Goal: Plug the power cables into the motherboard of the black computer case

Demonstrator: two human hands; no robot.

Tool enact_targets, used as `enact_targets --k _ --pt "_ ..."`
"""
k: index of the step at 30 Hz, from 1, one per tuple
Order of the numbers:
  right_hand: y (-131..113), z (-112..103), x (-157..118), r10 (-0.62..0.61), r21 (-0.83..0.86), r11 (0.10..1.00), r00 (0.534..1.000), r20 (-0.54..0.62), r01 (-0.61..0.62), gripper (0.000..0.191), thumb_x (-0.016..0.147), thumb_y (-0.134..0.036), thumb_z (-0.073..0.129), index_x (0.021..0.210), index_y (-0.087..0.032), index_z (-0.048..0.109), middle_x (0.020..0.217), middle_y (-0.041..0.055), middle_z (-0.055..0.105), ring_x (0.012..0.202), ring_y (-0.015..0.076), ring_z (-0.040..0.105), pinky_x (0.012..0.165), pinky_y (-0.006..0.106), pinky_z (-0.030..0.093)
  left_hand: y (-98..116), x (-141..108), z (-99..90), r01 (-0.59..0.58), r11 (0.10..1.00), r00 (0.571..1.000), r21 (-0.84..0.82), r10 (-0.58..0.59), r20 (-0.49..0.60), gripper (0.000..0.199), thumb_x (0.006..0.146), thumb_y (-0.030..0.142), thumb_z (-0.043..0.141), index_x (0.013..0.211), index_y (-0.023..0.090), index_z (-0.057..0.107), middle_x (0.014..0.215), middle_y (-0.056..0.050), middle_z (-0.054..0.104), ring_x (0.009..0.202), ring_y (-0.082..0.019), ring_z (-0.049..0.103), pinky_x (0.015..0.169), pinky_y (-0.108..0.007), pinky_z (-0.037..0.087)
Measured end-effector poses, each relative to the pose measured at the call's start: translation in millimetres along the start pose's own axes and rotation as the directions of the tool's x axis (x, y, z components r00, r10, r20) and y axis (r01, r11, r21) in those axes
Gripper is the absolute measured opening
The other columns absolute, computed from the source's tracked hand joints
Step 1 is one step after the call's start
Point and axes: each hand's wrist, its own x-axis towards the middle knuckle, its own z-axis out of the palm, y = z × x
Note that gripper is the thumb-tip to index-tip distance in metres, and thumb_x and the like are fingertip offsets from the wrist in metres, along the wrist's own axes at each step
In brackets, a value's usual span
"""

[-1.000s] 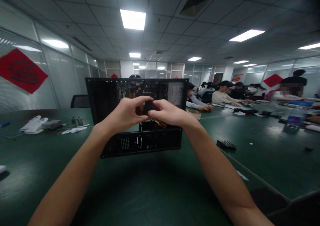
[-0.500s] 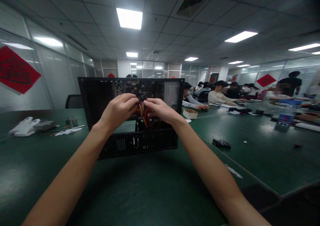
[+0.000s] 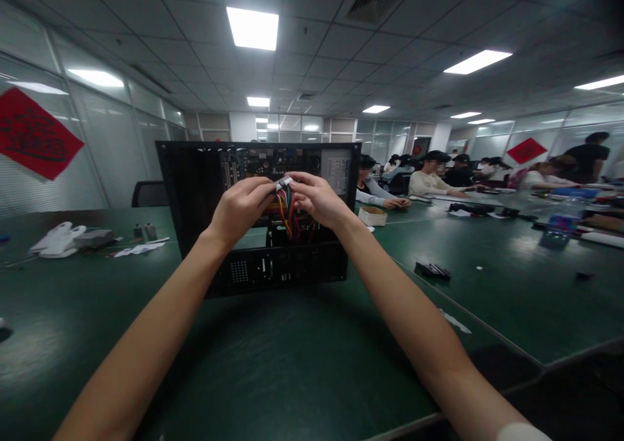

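A black computer case [image 3: 277, 274] stands on the green table, its open side facing me. Between my hands is a wide multi-pin power connector [image 3: 283, 182], with a bundle of coloured wires [image 3: 288, 215] hanging below it. My left hand [image 3: 242, 207] pinches the connector's left end. At its right end, the fingers of my right hand [image 3: 316, 199] are closed on it. Behind them the motherboard [image 3: 266, 163] shows in part, and the labelled power supply [image 3: 337, 173] sits at the case's right. My hands hide the middle of the interior.
White plastic bags [image 3: 61, 239] and a grey box [image 3: 94, 238] lie to the left. A small open carton [image 3: 372, 216] sits right of the case. Farther right are a black part [image 3: 432, 271] and a plastic water bottle [image 3: 560, 223]. Several people sit along the table's far side.
The connector has turned in my fingers: its dark side faced me before, and a pale face shows now. Both hands have risen slightly. The view has shifted a little.
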Motion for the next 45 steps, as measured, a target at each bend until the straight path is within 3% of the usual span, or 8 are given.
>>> enact_targets --k 10,14,16,19,22,24,34,45 --pt "22 1 10 0.097 0.101 0.991 0.992 -0.077 -0.089 0.026 0.083 -0.012 0.062 0.109 -0.017 0.061 0.085 -0.0006 0.066 0.07 0.0082 0.063 0.067 0.018 0.054 -11 -9 12.9 -0.026 0.999 0.998 -0.036 0.028 0.052 0.024 0.099 0.025 0.05 0.108 0.014 0.069 0.11 -0.013 0.072 0.102 -0.021 0.069 0.092 -0.035 0.056" --pt "35 -1 13 0.009 -0.284 0.958 0.993 -0.118 -0.042 0.027 0.093 -0.019 0.049 0.118 -0.016 0.059 0.098 0.0056 0.068 0.081 0.0119 0.066 0.077 0.026 0.057 -15 -16 21.3 -0.046 0.999 0.992 -0.026 0.049 0.119 0.023 0.099 0.022 0.048 0.106 0.013 0.067 0.107 -0.013 0.071 0.099 -0.021 0.069 0.09 -0.034 0.057" --pt "40 -2 10 -0.121 -0.574 0.818 0.988 -0.099 0.043 0.033 0.095 -0.016 0.043 0.123 -0.016 0.059 0.113 0.0105 0.066 0.099 0.0167 0.066 0.089 0.032 0.056 -16 -19 26.6 -0.007 1.0 0.985 -0.028 0.012 0.172 0.022 0.099 0.019 0.047 0.106 0.012 0.067 0.106 -0.013 0.071 0.096 -0.021 0.07 0.087 -0.034 0.057" --pt "44 -2 0 -0.247 -0.891 0.411 0.964 0.097 0.195 0.043 0.09 -0.008 0.044 0.129 -0.018 0.058 0.135 0.0135 0.055 0.125 0.0229 0.053 0.105 0.036 0.046 -15 -24 36.9 0.109 0.992 0.967 -0.068 -0.09 0.239 0.021 0.096 0.017 0.05 0.107 0.012 0.067 0.105 -0.014 0.072 0.095 -0.023 0.07 0.086 -0.035 0.057" --pt "47 -1 -5 -0.135 -0.973 -0.053 0.964 0.231 0.225 0.04 0.095 -0.01 0.039 0.13 -0.019 0.055 0.128 0.0151 0.055 0.118 0.0256 0.057 0.098 0.036 0.049 -14 -30 50.5 0.194 0.968 0.932 -0.157 -0.132 0.337 0.022 0.094 0.016 0.054 0.111 0.014 0.067 0.111 -0.014 0.072 0.102 -0.025 0.07 0.091 -0.037 0.055" --pt "51 -4 -3 -0.05 -0.969 -0.154 0.978 0.205 0.195 0.036 0.098 -0.011 0.034 0.125 -0.018 0.056 0.122 0.0157 0.058 0.108 0.0247 0.062 0.09 0.034 0.051 -14 -33 60.6 0.243 0.948 0.908 -0.204 -0.148 0.391 0.023 0.093 0.016 0.055 0.112 0.016 0.069 0.114 -0.013 0.073 0.107 -0.026 0.068 0.094 -0.036 0.053" --pt "82 -50 20 0.075 -0.981 -0.163 0.993 0.095 0.106 0.029 0.092 -0.014 0.05 0.118 -0.014 0.063 0.124 0.0158 0.061 0.113 0.0237 0.061 0.089 0.028 0.047 -36 -46 99.1 0.447 0.891 0.711 -0.078 -0.301 0.636 0.018 0.084 0.017 0.062 0.095 0.017 0.076 0.097 -0.008 0.077 0.098 -0.024 0.07 0.086 -0.031 0.051" --pt "93 -59 23 0.074 -0.975 -0.111 0.98 0.183 0.191 0.021 0.087 -0.018 0.061 0.105 -0.012 0.069 0.115 0.0146 0.067 0.107 0.0239 0.063 0.086 0.027 0.046 -43 -43 107.1 0.319 0.948 0.648 0.01 -0.225 0.728 0.025 0.081 0.014 0.058 0.094 0.019 0.079 0.094 -0.011 0.077 0.09 -0.023 0.071 0.08 -0.029 0.051"
